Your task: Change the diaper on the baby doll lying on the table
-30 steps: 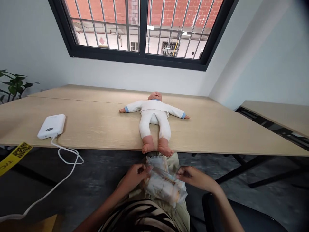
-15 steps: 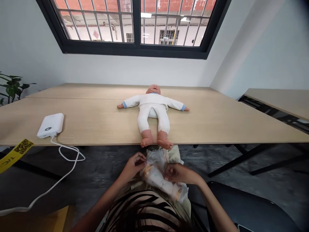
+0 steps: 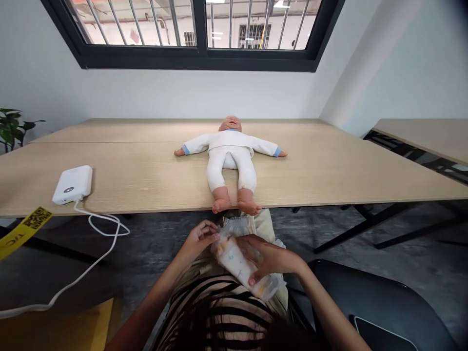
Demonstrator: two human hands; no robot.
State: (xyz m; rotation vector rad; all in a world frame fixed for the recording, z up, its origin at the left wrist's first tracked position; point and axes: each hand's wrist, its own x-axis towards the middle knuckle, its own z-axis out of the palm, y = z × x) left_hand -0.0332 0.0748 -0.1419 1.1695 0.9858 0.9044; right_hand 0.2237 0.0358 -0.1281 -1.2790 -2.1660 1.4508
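A baby doll [image 3: 230, 160] in a white suit lies on its back on the wooden table [image 3: 146, 180], feet at the near edge. Below the table, on my lap, rests a clear plastic pack with a folded diaper [image 3: 237, 261] inside. My left hand [image 3: 200, 236] pinches the pack's left end, fingers curled. My right hand [image 3: 266, 257] is wrapped round the diaper through the pack's opening.
A white power bank [image 3: 72, 184] lies at the table's left, its white cable [image 3: 93, 243] hanging to the floor. A yellow tag [image 3: 22, 231] hangs at far left. A plant [image 3: 10, 127] stands behind. A black chair [image 3: 369, 307] is at my right; another table [image 3: 427, 139] stands far right.
My right hand has slid from the pack's right end onto the diaper and closed round it. The view has tilted downward.
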